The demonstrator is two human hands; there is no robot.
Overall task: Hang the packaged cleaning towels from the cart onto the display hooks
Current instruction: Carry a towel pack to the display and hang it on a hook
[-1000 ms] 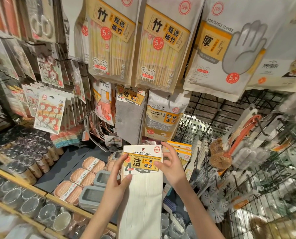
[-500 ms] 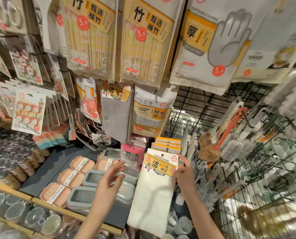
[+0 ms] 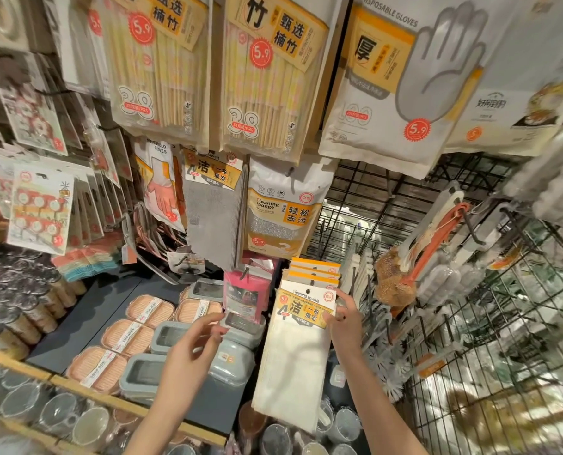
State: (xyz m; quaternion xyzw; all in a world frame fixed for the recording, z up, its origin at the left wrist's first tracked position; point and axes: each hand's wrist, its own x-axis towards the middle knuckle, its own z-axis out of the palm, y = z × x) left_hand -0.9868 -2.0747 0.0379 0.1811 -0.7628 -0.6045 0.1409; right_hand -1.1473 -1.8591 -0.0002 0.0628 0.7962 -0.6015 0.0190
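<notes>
Pinching the white towel pack (image 3: 298,343) by its card's right edge, my right hand (image 3: 345,320) holds it against the hung stack (image 3: 314,272). I'd seat the hole on the hook before letting go. My left hand (image 3: 191,349) hovers loose, holding nothing.

towel pack (image 3: 301,305): "Cleaning towels" | sponge bag (image 3: 281,211): "Cleaning sponge" | glove bag (image 3: 391,77): "5.9"
</notes>
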